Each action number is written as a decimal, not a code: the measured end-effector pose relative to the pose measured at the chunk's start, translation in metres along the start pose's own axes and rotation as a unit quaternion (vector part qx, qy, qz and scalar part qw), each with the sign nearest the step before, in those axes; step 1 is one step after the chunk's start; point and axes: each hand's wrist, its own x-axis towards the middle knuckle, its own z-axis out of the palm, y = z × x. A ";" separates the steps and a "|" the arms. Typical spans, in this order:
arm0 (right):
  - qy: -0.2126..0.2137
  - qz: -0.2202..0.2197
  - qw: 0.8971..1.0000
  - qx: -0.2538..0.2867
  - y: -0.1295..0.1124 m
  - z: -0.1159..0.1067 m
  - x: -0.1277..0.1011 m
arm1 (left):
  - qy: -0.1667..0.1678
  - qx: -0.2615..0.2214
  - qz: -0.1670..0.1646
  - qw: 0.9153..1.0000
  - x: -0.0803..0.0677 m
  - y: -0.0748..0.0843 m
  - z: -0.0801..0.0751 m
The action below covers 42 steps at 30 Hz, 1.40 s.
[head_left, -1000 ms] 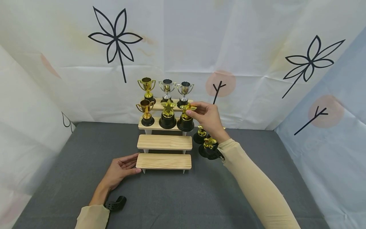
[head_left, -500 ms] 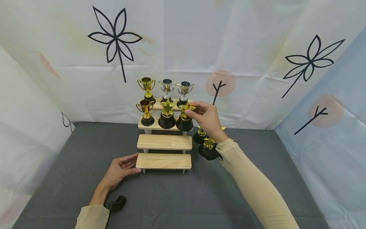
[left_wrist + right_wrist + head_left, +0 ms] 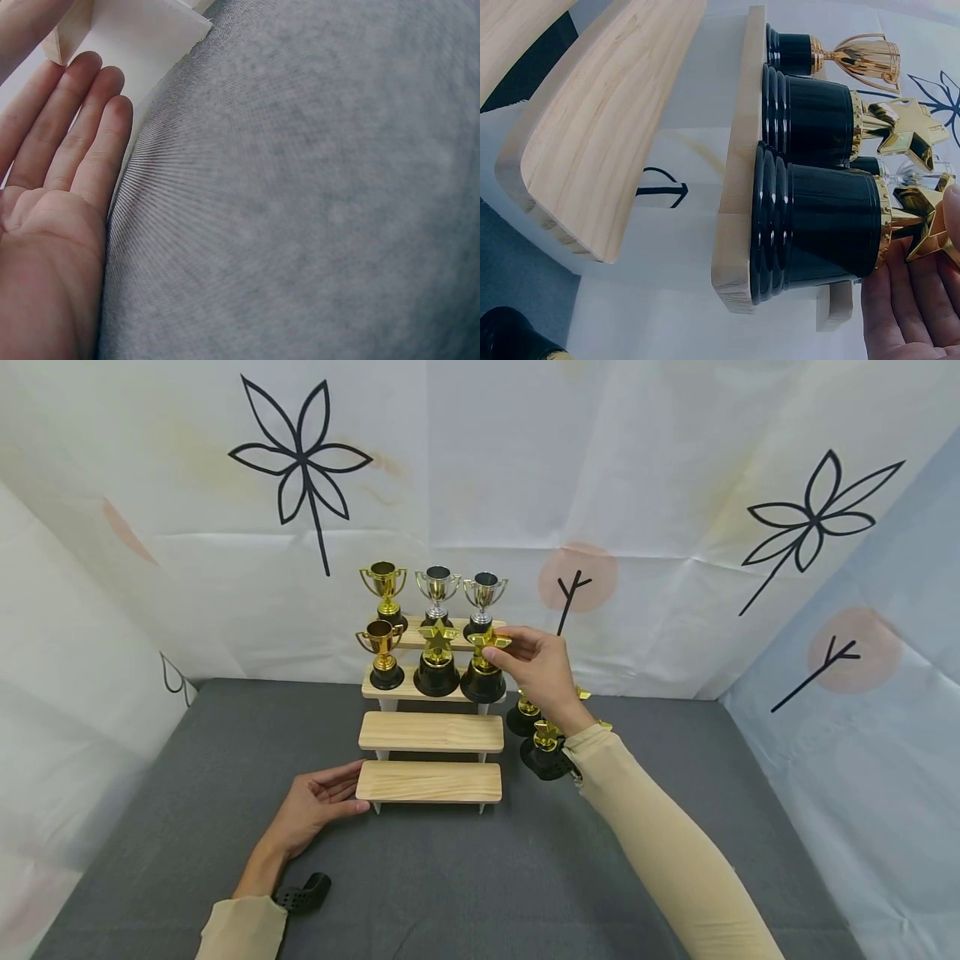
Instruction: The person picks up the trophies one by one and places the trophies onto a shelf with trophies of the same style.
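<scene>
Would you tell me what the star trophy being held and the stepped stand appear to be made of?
The star trophy: likely moulded plastic, its star shiny metallic gold, its ribbed base glossy black with sharp highlights. The stepped stand: pale unfinished wood, judging by its visible grain and matte surface.

Right grip (image 3: 536,664) pinching, left (image 3: 315,806) flat.

A stepped stand (image 3: 429,732) is set on the tabletop (image 3: 450,877), before the backdrop. Three cup trophies (image 3: 437,589) are lined along its top step. On the next step down, a cup trophy (image 3: 382,652) is placed at the left, a star trophy (image 3: 437,656) in the middle and another star trophy (image 3: 482,664) at the right. Further star trophies (image 3: 542,747) are stood on the tabletop, right of the stand.
</scene>
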 end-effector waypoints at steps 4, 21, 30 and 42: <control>0.005 0.001 1.000 -0.006 0.001 0.001 0.000 | 0.000 0.000 -0.003 1.000 0.000 0.000 0.000; 0.009 -0.011 1.000 -0.002 0.001 0.003 0.000 | 0.003 0.005 -0.004 1.000 0.000 -0.001 0.000; 0.010 -0.006 1.000 -0.004 0.002 0.002 0.000 | 0.001 0.007 0.002 1.000 0.000 -0.001 -0.001; -0.003 0.001 1.000 0.010 0.001 -0.003 -0.003 | 0.003 0.011 -0.003 1.000 0.000 -0.002 0.000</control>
